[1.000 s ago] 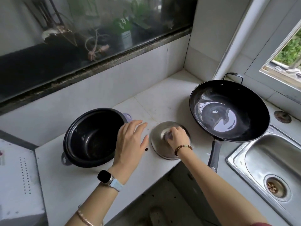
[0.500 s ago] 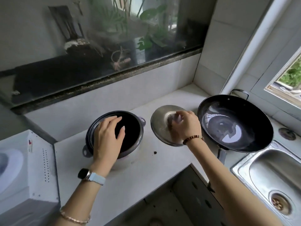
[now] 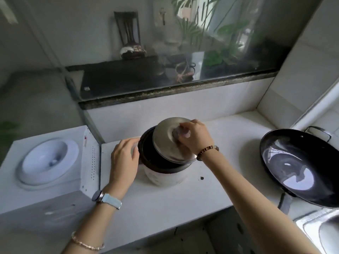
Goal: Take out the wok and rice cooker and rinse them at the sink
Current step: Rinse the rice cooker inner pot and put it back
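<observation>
- One cooker (image 3: 165,176), one lid (image 3: 165,142), one wok (image 3: 300,167), one sink (image 3: 311,222), two hands.
- The cooker stands mid-counter, white body, dark inner pot.
- The right hand (image 3: 194,136) pinches the lid's knob. The lid sits tilted over the pot: its near right edge is down at the rim and its left side is raised, so the dark inside shows on the left.
- The left hand (image 3: 124,158) lies against the cooker's left rim with the fingers bent. I cannot tell whether they grip the side handle or only touch it.
- The wok lies open side up at the right, well apart from the cooker, with its long handle toward the person. Only a corner of the sink shows, at the lower right, just beside the wok.
- One watch (image 3: 106,197) and one bangle (image 3: 86,243) are on the left arm; one bead bracelet (image 3: 207,152) is on the right wrist.
- The counter (image 3: 183,208) is white, with one dark speck (image 3: 202,178) near the cooker.
- A white box (image 3: 45,202) at its left end carries one round white dish (image 3: 47,160).
- Pale tiles back the counter, and above them is a wide window (image 3: 183,52) with plants behind it.
- Half a second ago the lid hung over the counter between cooker and wok; now it is over the pot.
- The left hand was then across the pot's near rim; now it is at the left side.
</observation>
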Demonstrator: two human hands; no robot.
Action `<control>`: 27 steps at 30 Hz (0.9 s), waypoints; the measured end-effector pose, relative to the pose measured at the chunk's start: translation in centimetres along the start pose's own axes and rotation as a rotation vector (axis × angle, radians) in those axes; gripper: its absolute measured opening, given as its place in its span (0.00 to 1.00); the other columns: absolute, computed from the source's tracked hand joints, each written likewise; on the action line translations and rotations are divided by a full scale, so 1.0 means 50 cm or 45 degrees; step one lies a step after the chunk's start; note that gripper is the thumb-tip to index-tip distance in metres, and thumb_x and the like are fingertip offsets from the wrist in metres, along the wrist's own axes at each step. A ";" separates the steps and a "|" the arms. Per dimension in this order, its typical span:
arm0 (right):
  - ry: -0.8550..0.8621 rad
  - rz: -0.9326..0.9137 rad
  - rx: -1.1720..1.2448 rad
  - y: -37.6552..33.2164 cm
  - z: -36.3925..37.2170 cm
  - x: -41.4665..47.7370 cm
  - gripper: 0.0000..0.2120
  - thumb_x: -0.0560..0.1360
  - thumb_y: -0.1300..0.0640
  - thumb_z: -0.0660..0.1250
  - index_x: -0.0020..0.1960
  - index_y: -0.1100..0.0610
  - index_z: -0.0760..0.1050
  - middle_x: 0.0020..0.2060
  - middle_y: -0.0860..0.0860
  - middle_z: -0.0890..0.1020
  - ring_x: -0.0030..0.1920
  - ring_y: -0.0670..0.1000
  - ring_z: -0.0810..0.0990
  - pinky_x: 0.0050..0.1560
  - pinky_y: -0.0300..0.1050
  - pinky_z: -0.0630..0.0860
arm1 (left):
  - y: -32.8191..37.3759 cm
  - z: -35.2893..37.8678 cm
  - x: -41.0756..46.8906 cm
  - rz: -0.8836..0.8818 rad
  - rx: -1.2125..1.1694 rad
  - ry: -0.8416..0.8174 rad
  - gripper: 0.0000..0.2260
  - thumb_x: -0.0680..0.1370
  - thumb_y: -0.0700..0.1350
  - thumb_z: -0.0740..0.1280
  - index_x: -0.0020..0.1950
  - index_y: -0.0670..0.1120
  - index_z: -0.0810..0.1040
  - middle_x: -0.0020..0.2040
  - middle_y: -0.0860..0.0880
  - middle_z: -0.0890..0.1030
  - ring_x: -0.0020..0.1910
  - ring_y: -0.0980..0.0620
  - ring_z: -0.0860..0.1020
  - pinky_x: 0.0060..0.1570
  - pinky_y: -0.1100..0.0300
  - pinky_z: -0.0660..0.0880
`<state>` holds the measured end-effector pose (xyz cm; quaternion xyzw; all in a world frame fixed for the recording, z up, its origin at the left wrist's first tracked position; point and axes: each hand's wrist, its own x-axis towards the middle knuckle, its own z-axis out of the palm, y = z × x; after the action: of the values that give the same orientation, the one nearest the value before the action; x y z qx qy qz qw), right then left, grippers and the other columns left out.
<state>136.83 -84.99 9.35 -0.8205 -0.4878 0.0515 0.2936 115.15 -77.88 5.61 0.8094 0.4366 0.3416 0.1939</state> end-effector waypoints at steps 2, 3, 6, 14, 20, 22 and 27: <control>-0.045 -0.041 -0.028 -0.015 0.027 0.004 0.09 0.73 0.56 0.66 0.47 0.58 0.83 0.44 0.57 0.79 0.44 0.56 0.78 0.49 0.48 0.76 | -0.027 -0.007 -0.005 -0.035 0.023 -0.031 0.12 0.78 0.35 0.63 0.60 0.42 0.79 0.57 0.45 0.80 0.58 0.44 0.77 0.61 0.51 0.72; -0.064 -0.062 -0.045 -0.021 0.039 0.005 0.09 0.72 0.56 0.66 0.46 0.57 0.83 0.43 0.56 0.79 0.44 0.56 0.78 0.48 0.48 0.76 | -0.039 -0.011 -0.008 -0.055 0.038 -0.043 0.12 0.78 0.36 0.63 0.60 0.42 0.79 0.58 0.45 0.80 0.59 0.44 0.77 0.61 0.49 0.73; -0.120 -0.108 -0.083 -0.032 0.064 0.009 0.07 0.72 0.56 0.66 0.44 0.56 0.82 0.40 0.55 0.79 0.44 0.55 0.78 0.47 0.48 0.76 | -0.062 -0.019 -0.017 -0.110 0.067 -0.059 0.12 0.79 0.38 0.63 0.61 0.41 0.79 0.59 0.45 0.80 0.59 0.44 0.77 0.60 0.48 0.73; -0.166 -0.092 -0.102 -0.042 0.100 0.021 0.08 0.70 0.55 0.65 0.42 0.55 0.82 0.39 0.56 0.81 0.44 0.57 0.78 0.47 0.51 0.76 | -0.092 -0.026 -0.021 -0.173 0.081 -0.087 0.13 0.79 0.39 0.64 0.62 0.43 0.78 0.59 0.45 0.80 0.59 0.45 0.77 0.60 0.51 0.73; -0.189 -0.095 -0.075 -0.047 0.098 0.022 0.12 0.72 0.56 0.67 0.54 0.57 0.82 0.50 0.59 0.80 0.53 0.58 0.77 0.56 0.49 0.72 | -0.099 -0.020 -0.024 -0.205 0.082 -0.117 0.13 0.79 0.40 0.64 0.63 0.43 0.78 0.60 0.45 0.79 0.60 0.44 0.77 0.59 0.50 0.73; -0.184 -0.094 -0.072 -0.044 0.101 0.020 0.14 0.73 0.56 0.67 0.57 0.55 0.81 0.52 0.58 0.80 0.54 0.57 0.77 0.58 0.48 0.71 | -0.097 -0.017 -0.025 -0.207 0.077 -0.130 0.13 0.79 0.40 0.64 0.64 0.43 0.78 0.60 0.45 0.79 0.60 0.45 0.76 0.59 0.50 0.73; -0.174 -0.071 -0.062 -0.040 0.109 0.019 0.15 0.74 0.54 0.66 0.60 0.54 0.80 0.53 0.57 0.79 0.55 0.56 0.77 0.59 0.47 0.71 | -0.098 -0.009 -0.023 -0.197 0.075 -0.151 0.13 0.79 0.41 0.64 0.64 0.44 0.78 0.60 0.45 0.79 0.59 0.44 0.77 0.58 0.48 0.74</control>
<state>133.76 -81.17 6.12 -0.8079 -0.5306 0.0874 0.2411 111.57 -76.19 2.49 0.7975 0.4953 0.2640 0.2214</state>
